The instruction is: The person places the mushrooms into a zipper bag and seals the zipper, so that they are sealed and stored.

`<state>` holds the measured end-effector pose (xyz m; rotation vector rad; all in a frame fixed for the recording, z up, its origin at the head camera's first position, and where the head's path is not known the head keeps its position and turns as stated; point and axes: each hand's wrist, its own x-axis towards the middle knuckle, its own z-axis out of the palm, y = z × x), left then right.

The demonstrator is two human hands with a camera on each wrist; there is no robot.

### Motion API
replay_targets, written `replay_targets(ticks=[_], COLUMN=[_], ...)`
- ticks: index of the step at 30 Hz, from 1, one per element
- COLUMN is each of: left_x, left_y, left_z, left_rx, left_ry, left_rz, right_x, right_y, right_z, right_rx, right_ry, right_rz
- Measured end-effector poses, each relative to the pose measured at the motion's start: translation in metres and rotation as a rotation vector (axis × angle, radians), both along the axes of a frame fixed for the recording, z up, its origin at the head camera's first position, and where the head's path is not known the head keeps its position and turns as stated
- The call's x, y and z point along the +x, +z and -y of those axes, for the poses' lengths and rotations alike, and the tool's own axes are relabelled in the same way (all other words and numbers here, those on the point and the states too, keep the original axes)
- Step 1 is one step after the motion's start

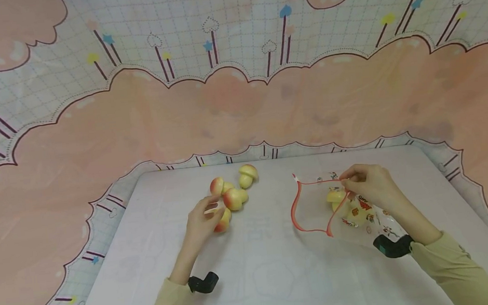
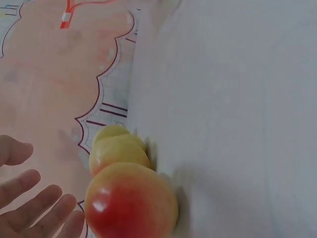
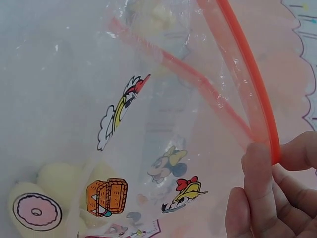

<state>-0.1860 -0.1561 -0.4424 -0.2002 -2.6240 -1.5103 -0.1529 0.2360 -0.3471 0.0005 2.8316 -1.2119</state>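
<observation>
My right hand (image 1: 373, 185) pinches the red zip edge of a clear plastic zip bag (image 1: 364, 207) printed with cartoon figures. The bag's mouth gapes toward the left, and yellow mushroom-shaped pieces (image 3: 59, 181) show through its film. In the right wrist view, thumb and fingers (image 3: 260, 173) meet on the red strip. My left hand (image 1: 199, 219) hovers beside a group of toy mushrooms (image 1: 232, 199) with red-and-yellow caps. Its fingers (image 2: 42, 203) are spread apart, with nothing held between them. Part of the nearest mushroom (image 1: 222, 222) is hidden behind this hand.
One more mushroom (image 1: 248, 175) lies at the back of the group, near the far edge of the white table (image 1: 259, 277). Behind the table hangs a cloth (image 1: 240, 109) with a peach cloud pattern. Black wrist cameras (image 1: 204, 283) are strapped at both sleeves.
</observation>
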Motion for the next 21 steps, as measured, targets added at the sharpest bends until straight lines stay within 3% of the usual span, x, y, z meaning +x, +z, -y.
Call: replay_targets(ticks=[8,21], left_x=[-0.002,-0.005], left_y=[-0.006,-0.026], left_z=[0.008,0.017], left_rx=[-0.046,-0.098], left_ry=[0.048,0.046], left_rz=[0.017,0.076], right_x=[0.000,0.000], right_y=[0.001,-0.001], right_z=[0.000,0.000], right_rx=[-0.001,0.010], right_ry=[0.003,0.008], right_rz=[0.009,-0.009])
